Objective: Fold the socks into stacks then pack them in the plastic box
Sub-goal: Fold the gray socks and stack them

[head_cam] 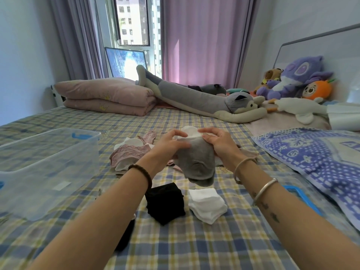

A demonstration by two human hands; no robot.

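Note:
A grey sock with a white cuff [198,162] hangs in the air over the bed, toe end down. My left hand [169,145] grips its left side near the cuff and my right hand [216,143] grips its right side. Below it on the plaid sheet lie a folded black sock stack [165,201] and a folded white sock stack [207,203]. A loose pile of pink and white socks [130,152] lies behind my left wrist. The clear plastic box [46,168] stands open at the left, with nothing inside that I can see.
A blue-edged box lid [303,197] lies at the right beside a blue patterned blanket [319,158]. A dark sock [126,234] lies under my left forearm. A folded pink quilt [107,96], a long grey plush dog [204,102] and other plush toys [298,80] fill the far side.

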